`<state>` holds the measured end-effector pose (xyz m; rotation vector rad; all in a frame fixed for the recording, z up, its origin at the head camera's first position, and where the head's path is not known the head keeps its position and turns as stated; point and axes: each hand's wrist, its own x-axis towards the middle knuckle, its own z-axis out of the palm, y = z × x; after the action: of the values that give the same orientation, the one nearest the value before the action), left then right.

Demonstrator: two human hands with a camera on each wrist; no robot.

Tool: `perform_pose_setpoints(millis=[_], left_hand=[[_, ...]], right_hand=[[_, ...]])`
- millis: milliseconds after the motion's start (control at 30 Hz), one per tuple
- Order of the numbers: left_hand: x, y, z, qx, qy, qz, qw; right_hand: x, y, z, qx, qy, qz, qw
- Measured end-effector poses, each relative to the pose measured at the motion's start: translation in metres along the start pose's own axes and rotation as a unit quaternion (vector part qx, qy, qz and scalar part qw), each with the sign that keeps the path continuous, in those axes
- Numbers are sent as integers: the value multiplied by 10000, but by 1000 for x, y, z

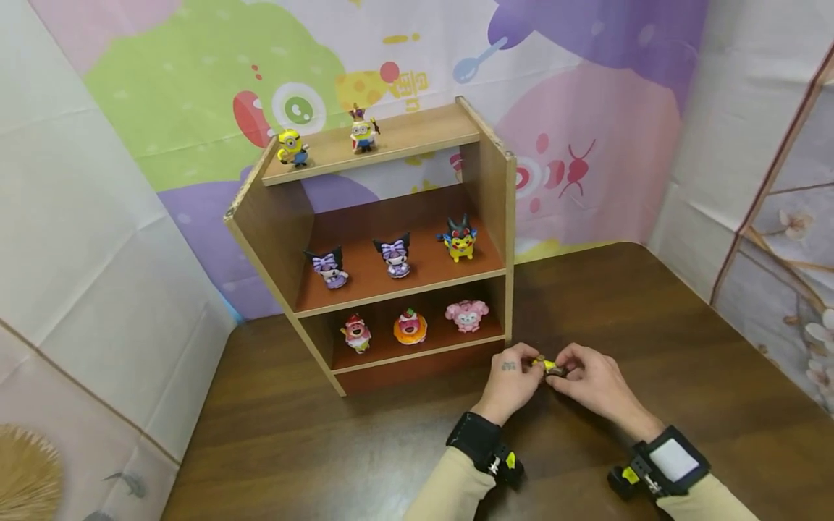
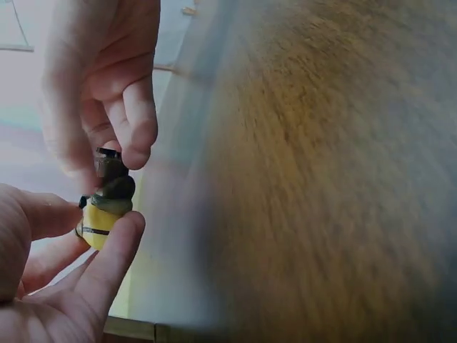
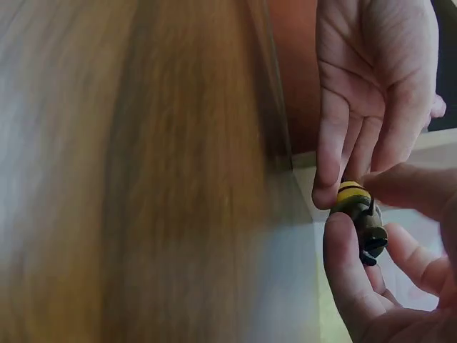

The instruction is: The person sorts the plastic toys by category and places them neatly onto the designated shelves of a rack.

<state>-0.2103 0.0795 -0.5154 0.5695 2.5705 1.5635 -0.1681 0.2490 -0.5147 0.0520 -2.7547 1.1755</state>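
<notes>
Both hands meet around a small minion figurine (image 1: 549, 366), yellow at one end and dark green-brown at the other, close over the table by the shelf's lower right corner. With thumb and fingertips, my left hand (image 1: 515, 380) pinches the yellow end. My right hand (image 1: 596, 383) has its thumb and fingers on the dark end. In the left wrist view the figurine's yellow part (image 2: 97, 227) shows a thin black band. The right wrist view shows its dark lower part (image 3: 368, 227) between the fingers; the rest is partly hidden.
A wooden shelf (image 1: 404, 289) stands on the brown table (image 1: 280, 434). Two minion figurines (image 1: 363, 134) stand on top. Two purple-bowed figurines (image 1: 394, 255) and a yellow dark-hooded one (image 1: 460, 240) share the middle level; three pinkish figurines (image 1: 410, 328) stand below. Cloth walls (image 1: 586, 166) enclose the table.
</notes>
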Motion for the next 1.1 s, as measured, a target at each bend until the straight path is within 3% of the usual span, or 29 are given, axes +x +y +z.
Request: perform_pose_setpoints(millis=[267,500,600,700,800,867,967,1100], left_hand=[[-5,0,-19,74,224,158,9996],[-10,-2,-34,-135,128,395,9990],[-15,-3,-41,-339,-65,470,9983],[-18,-3,-48,-576,-325,466,9967],[-20,-3,-57,-704,-499,469,9952],[-21,-2,-63,-784,-569,511,9940],[-24,1,-72,-846,-587,648,9926],[-32,8,-84,-801,-576,846,9915]], right_hand=[[1,-15,11,1202,-96,188,9925],[4,-25,13,2064,-221,352,9776],[4,-27,12,2577,-465,575,9634],[3,-27,9,3184,-992,697,9402],[4,-30,8,3604,-1524,652,9179],[4,-33,8,3761,-1691,543,9094],[5,-40,10,3791,-1748,293,9082],[7,-51,13,3483,-1686,-124,9220]])
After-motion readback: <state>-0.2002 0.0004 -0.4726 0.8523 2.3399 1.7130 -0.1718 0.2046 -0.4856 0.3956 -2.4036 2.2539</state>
